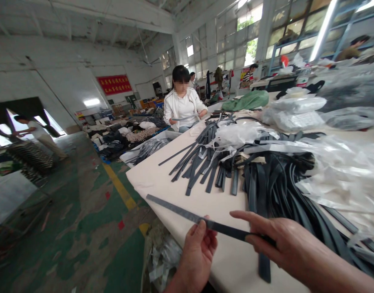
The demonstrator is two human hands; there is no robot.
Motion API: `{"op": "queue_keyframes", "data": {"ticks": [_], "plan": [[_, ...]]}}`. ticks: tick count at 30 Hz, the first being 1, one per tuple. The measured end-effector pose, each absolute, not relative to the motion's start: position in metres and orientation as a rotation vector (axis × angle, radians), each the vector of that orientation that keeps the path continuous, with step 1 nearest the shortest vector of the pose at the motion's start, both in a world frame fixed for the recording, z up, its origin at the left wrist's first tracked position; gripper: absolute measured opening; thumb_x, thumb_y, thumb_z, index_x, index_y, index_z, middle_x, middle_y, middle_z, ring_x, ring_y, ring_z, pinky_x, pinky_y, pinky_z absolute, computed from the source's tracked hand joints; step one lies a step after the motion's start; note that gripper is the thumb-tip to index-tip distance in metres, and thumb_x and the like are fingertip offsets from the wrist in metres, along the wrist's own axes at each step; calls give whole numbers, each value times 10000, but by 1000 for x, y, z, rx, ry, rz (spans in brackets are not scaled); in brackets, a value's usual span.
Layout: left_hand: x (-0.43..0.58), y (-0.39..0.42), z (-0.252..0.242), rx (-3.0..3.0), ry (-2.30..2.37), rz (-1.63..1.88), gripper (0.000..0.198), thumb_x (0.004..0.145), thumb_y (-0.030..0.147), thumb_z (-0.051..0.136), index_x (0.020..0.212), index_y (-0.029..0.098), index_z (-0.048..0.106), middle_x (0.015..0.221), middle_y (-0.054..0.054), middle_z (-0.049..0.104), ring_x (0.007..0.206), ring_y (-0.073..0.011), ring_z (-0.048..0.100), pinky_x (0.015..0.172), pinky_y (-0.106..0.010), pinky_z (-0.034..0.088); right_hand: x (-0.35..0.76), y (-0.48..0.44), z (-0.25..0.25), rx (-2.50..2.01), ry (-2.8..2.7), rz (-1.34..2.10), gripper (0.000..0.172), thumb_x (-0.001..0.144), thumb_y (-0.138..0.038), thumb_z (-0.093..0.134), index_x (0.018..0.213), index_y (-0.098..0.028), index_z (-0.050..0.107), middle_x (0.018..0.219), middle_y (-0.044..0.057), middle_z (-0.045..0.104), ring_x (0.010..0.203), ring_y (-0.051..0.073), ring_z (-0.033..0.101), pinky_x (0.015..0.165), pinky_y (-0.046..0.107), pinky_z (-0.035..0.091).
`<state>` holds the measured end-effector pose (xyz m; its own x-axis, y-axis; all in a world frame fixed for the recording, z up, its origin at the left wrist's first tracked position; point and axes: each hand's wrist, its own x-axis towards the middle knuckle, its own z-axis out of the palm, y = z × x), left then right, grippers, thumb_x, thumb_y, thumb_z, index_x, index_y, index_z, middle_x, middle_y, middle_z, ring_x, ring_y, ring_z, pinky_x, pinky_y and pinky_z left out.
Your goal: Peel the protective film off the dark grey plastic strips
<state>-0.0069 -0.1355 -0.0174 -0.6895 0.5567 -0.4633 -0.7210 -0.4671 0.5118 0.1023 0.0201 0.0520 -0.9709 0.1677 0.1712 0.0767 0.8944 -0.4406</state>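
Note:
A long dark grey strap point(177, 209) stretches over the near corner of the pale table point(150, 179). My left hand point(197, 252) pinches the strap near its middle with thumb and fingers closed. My right hand point(274, 240) grips the same strap further right, fingers wrapped over it. A big heap of dark straps point(266, 179) lies just beyond my right hand, and another bundle of straps point(202, 158) fans out in the middle of the table.
Clear plastic bags point(342, 171) cover the right side of the table. A person in a white jacket point(182, 106) sits at the far end holding a strap. Another person point(37, 132) stands far left. The green painted floor point(92, 228) lies left of the table.

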Motion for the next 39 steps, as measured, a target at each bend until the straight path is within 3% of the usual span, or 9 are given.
{"op": "queue_keyframes", "data": {"ticks": [4,8,13,16,19,24,30,35,39], "plan": [[5,-129,-21,-196,851,2084,197,673,237,822,794,124,716,783,-63,724,673,-114,657,592,-185,516,94,7,39,-154,-2830,646,404,896,-235,478,1294,-273,536,690,0,723,591,185,684,515,238,382],[-15,-130,-17,-306,923,2173,218,692,219,807,870,132,716,773,-45,720,648,-100,648,568,-175,515,103,28,47,-204,-2847,646,478,860,-262,538,1336,-284,497,653,-20,699,531,165,645,471,223,361],[-16,-133,-13,-284,922,2145,227,713,224,792,900,126,707,753,-39,713,650,-105,651,556,-175,511,103,36,51,-238,-2814,746,373,896,-286,492,1260,-263,570,606,-12,679,512,147,630,439,202,354],[2,-129,-17,-196,843,2057,159,737,226,773,842,127,706,756,-39,716,663,-104,656,572,-177,509,94,16,42,-213,-2793,807,341,924,-277,449,1232,-263,595,701,3,719,599,166,681,530,220,464],[1,-128,-17,-211,837,2076,126,757,216,755,825,123,704,728,-32,710,634,-93,646,559,-172,507,97,12,46,-66,-2790,876,328,878,-246,535,1191,-289,623,947,19,739,832,200,714,698,257,546],[-29,-136,-2,-362,885,2159,120,801,179,701,903,117,700,693,-14,699,569,-82,625,502,-164,500,120,30,72,37,-2762,838,449,776,-255,710,1201,-359,608,1175,-1,668,1098,249,631,907,321,539],[-37,-143,4,-398,907,2182,63,825,144,659,869,126,700,697,-17,702,549,-85,623,497,-175,512,120,28,81,213,-2587,859,311,899,-215,560,1193,-315,573,1011,-2,715,909,173,685,801,248,537],[-23,-148,0,-332,971,2148,139,740,192,762,859,146,705,711,-10,700,589,-87,625,536,-170,506,108,19,74,369,-2528,945,215,934,-142,451,1031,-227,624,815,10,689,727,121,645,664,212,479],[-7,-153,-6,-130,1034,2078,206,687,295,810,807,156,718,757,-33,715,644,-108,631,585,-195,497,96,7,56,371,-2489,937,218,948,-164,461,1009,-220,662,883,37,659,792,125,619,704,222,471]]}}
